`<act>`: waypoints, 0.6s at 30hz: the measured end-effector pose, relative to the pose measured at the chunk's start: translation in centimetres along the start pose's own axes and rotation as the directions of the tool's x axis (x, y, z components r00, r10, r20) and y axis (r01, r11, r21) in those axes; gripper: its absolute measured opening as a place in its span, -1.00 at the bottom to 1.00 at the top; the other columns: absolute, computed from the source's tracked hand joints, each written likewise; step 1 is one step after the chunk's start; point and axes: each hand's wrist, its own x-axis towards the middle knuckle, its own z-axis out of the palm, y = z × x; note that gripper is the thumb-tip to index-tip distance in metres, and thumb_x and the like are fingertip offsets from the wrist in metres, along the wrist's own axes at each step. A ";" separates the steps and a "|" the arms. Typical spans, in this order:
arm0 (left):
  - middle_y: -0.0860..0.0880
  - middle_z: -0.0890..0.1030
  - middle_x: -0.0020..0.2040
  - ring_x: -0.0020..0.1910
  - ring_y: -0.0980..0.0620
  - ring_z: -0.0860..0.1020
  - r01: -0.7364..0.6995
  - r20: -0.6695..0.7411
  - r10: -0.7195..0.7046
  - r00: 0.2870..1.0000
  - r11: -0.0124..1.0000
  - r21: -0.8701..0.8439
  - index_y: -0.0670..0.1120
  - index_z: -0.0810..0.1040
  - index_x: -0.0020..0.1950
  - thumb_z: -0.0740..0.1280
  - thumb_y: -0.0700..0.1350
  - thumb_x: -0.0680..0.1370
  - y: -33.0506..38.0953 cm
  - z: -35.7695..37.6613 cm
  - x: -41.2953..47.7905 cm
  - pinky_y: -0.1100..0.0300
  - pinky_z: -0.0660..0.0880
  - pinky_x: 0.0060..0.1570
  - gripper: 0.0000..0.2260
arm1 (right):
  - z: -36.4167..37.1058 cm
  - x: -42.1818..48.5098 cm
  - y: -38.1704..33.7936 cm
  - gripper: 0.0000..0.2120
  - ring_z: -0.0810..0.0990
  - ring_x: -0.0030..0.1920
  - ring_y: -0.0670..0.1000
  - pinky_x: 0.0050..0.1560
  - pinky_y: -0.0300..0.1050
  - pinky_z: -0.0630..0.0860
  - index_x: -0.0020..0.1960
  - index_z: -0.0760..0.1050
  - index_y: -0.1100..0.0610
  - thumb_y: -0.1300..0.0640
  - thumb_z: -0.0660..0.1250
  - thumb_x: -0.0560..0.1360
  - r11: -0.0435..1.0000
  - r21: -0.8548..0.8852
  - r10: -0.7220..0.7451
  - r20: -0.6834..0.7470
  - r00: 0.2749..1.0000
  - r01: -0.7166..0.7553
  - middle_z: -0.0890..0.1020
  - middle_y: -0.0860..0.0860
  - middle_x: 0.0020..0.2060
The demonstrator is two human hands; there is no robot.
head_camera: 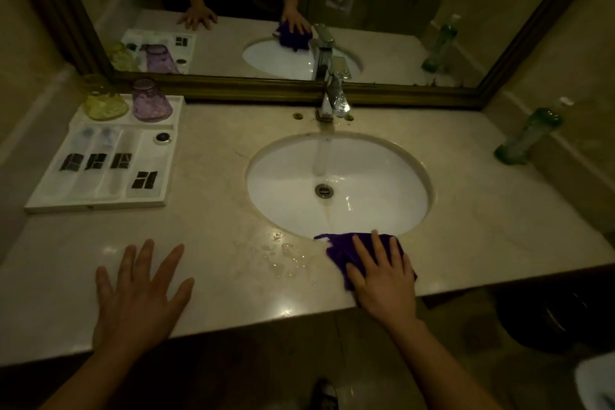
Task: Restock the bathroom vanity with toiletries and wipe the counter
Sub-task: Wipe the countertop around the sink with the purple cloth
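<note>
Far left, the white tray (96,206) is sitting on the counter (216,150), carrying toiletry sachets (96,161), a yellow cup (104,103) and a purple cup (151,101). The left hand (139,289) is resting flat near the front edge, fingers spread wide, holding nothing. Water drops (289,255) are glistening beside it. The right hand (382,280) is pressing flat on the purple cloth (339,250) at the sink's (283,183) front rim. A green bottle (529,136) is standing far right.

You see a deep purple cloth (336,251), beige faintly veined counter (216,176), white basin (372,173), white tray (96,205) with yellow tumbler (104,103), lilac tumbler (151,101), clear black-labelled sachets (96,161), and translucent green bottle (525,136).
</note>
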 end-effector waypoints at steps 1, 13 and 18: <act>-0.04 -0.04 0.63 0.58 -0.10 -0.11 0.007 0.008 -0.007 1.000 1.000 0.002 0.31 -0.08 0.56 -0.26 0.41 0.44 0.1 -0.1 -0.1 -0.22 -0.22 0.44 -0.33 | -0.2 0.9 0.7 -0.39 -0.07 0.57 0.18 0.52 0.20 -0.05 0.57 -0.06 -0.22 -0.33 -0.22 0.55 0.999 -0.005 0.035 -0.005 0.999 -0.035 0.00 0.01 0.60; -0.13 0.27 0.55 0.52 -0.20 0.15 0.010 -0.040 -0.012 0.999 0.999 -0.053 0.24 0.25 0.52 -0.04 0.38 0.45 0.3 -0.1 -0.1 -0.32 0.02 0.38 -0.35 | -0.7 1.4 3.7 -0.38 -0.03 0.56 0.27 0.51 0.24 -0.03 0.58 -0.05 -0.15 -0.31 -0.14 0.57 0.963 0.028 0.268 -0.015 0.963 -0.268 -0.01 0.12 0.59; -0.15 0.30 0.53 0.50 -0.22 0.20 0.005 -0.050 -0.009 0.999 0.997 -0.081 0.21 0.31 0.50 -0.02 0.37 0.43 0.7 -0.1 0.0 -0.36 0.06 0.36 -0.34 | 0.6 -2.8 -3.6 -0.42 0.05 0.54 0.32 0.47 0.28 -0.05 0.56 0.06 -0.21 -0.34 -0.13 0.58 0.989 0.045 -0.140 0.004 0.990 0.139 0.12 0.08 0.56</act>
